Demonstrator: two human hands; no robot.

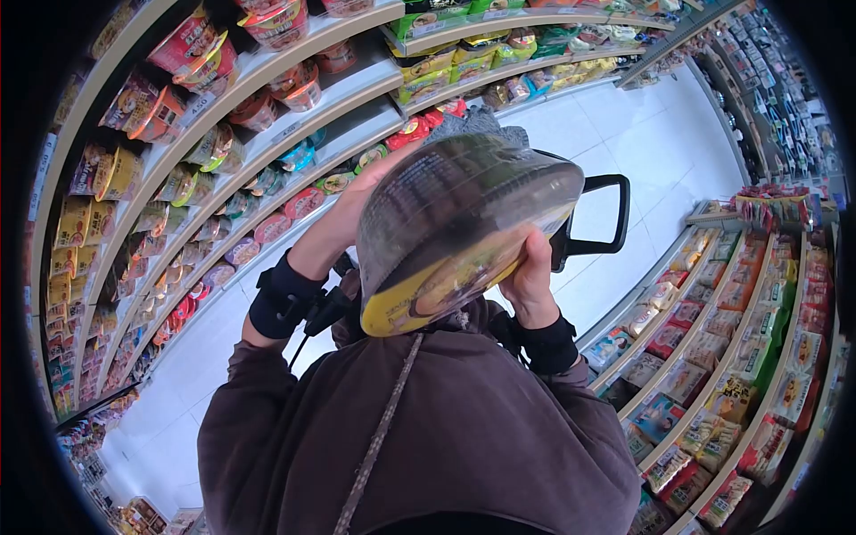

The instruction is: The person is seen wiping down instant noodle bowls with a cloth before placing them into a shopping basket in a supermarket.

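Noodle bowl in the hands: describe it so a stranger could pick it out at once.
Between the stocked shelves lining the white-tiled aisle floor, the left hand and right hand are raised mid-view. They clasp one noodle bowl between them. Unlike the smaller red and yellow cups on the shelves, it is large, dark and glossy under film, with a yellow rim.

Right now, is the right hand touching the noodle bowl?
Touching. The head view shows the right hand gripping the noodle bowl at its lower rim, thumb pressed against the side, with no gap visible.
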